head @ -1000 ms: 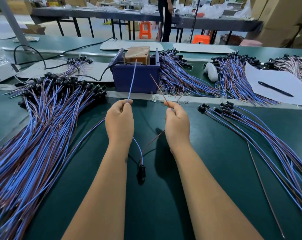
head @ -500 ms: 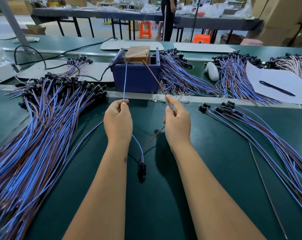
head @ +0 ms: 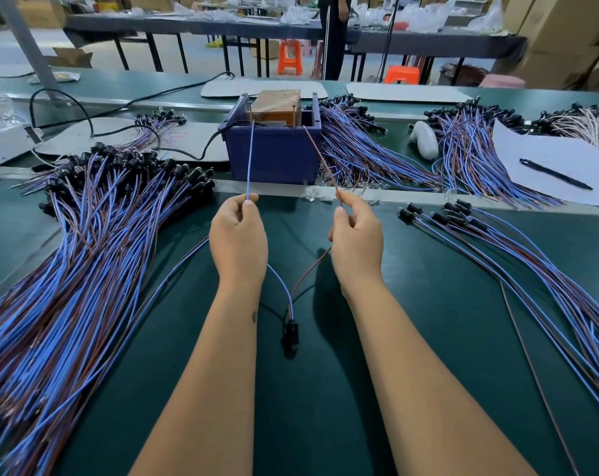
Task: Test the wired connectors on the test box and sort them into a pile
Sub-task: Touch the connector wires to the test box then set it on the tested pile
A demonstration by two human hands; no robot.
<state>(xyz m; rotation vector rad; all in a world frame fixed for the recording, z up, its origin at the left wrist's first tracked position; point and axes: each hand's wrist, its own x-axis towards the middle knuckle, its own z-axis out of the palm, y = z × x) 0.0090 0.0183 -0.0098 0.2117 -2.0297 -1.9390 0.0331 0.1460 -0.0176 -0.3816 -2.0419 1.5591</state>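
Head view, left hand point(head: 238, 237) fingers pinching one blue wire point(head: 249, 159), right hand point(head: 356, 235) fingers pinching one brown wire point(head: 320, 159) (one connector point(head: 291, 329) hanging).

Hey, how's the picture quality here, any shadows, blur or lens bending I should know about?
Head view: sharp on both hands, left hand and right hand; soft shadows fall on the green table under the arms; table edges bow from the wide-angle lens; far background slightly soft; no strong glare.

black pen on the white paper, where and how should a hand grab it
Grip the black pen at mid-barrel, coming straight down from above with thumb and finger pinching across its width. It lies flat and diagonal on the white paper with nothing lying against it, so both long sides are open; the ends are narrower and probably harder to pinch.
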